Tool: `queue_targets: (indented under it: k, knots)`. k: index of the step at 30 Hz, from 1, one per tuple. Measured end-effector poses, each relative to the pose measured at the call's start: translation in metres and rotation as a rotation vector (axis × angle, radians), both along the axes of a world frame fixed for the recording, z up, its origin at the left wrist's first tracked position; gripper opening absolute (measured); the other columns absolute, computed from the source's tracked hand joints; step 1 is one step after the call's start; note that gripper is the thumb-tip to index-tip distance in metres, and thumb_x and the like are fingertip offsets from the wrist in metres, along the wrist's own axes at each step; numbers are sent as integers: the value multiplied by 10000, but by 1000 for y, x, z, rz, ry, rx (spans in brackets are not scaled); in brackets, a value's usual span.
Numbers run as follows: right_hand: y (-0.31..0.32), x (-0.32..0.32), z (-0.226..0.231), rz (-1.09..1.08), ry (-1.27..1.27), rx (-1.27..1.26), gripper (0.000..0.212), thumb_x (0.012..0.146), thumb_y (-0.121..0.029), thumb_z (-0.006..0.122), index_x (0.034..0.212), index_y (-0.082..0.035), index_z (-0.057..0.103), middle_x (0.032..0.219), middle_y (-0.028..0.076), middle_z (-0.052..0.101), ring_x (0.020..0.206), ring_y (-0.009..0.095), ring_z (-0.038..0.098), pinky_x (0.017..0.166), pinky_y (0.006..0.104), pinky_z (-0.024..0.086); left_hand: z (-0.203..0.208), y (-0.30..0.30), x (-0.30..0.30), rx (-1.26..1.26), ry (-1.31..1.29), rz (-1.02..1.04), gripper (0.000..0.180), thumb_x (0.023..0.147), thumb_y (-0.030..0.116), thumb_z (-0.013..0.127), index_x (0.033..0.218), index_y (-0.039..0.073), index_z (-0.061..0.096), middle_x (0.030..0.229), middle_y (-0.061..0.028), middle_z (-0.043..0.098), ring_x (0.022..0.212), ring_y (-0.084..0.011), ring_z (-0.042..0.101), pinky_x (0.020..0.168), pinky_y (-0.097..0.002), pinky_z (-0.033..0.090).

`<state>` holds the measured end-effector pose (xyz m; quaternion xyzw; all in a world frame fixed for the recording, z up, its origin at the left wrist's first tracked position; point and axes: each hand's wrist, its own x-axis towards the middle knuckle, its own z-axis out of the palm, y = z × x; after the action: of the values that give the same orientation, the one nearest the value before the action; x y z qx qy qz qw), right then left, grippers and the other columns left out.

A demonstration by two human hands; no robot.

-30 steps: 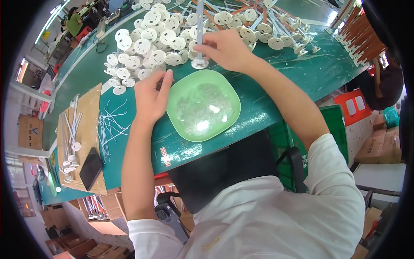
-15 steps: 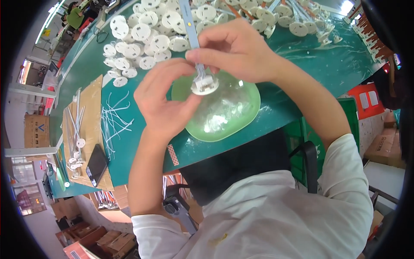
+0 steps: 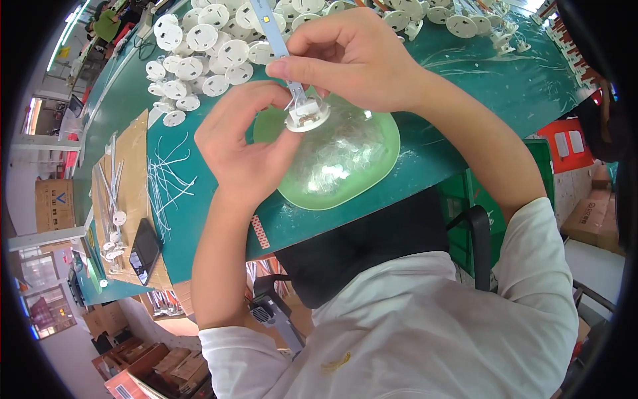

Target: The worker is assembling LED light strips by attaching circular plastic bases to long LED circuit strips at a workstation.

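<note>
Between my hands is a narrow grey LED strip (image 3: 269,28) with a small yellow chip, joined at its lower end to a round white base (image 3: 309,121). Thin white wires and a pale block show on the base. My right hand (image 3: 365,63) pinches the strip between thumb and fingers just above the base. My left hand (image 3: 242,143) is curled round the base, its thumb under the rim; the fingertips are partly hidden behind the piece. Directly below lies a light green tray (image 3: 319,203) holding small, clear, shiny pieces.
Many white round bases (image 3: 203,36) are heaped at the back. Loose white wires (image 3: 166,179) lie left, beside cardboard (image 3: 136,173) bearing a phone (image 3: 145,253) and more strips. A patterned strip (image 3: 259,233) lies near the table edge. A green crate (image 3: 488,233) stands at the right.
Both hands and the LED strip have shifted slightly up and left in the picture, as has much of the table scene. The base is tilted a little differently, and both hands keep their hold.
</note>
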<state>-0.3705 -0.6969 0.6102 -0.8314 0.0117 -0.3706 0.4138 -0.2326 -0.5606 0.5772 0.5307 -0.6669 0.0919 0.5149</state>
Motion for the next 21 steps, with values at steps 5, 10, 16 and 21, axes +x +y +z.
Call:
queue_targets:
  k: [5, 10, 16, 21]
  knots:
    - [2, 3, -7, 123, 150, 268, 180, 902, -170, 678, 835, -4, 678, 663, -16, 602, 578, 32, 524, 518, 197, 399, 1, 1, -1, -14, -47, 13, 245, 621, 54, 787, 823, 31, 650, 819, -87, 682, 713, -217, 659, 642, -279, 512]
    - [0, 6, -10, 103, 163, 228, 180, 911, -167, 669, 843, 0, 678, 680, -8, 608, 573, 36, 518, 516, 198, 402, 3, 2, -1, -26, -71, 24, 252, 614, 63, 797, 825, 35, 662, 823, -88, 682, 713, -217, 658, 630, -281, 512]
    - [1, 6, -10, 135, 142, 262, 175, 913, -157, 666, 834, -1, 671, 687, -6, 610, 569, 36, 519, 510, 199, 402, 6, 4, -2, -16, -93, 48, 245, 611, 59, 796, 817, 41, 664, 822, -82, 682, 708, -215, 655, 622, -280, 510]
    - [-2, 3, -6, 129, 145, 223, 167, 904, -150, 677, 820, -6, 667, 684, -8, 609, 568, 36, 524, 503, 201, 398, 6, 1, -2, -37, -98, 60, 233, 611, 50, 790, 807, 43, 663, 808, -75, 680, 699, -210, 649, 615, -279, 507]
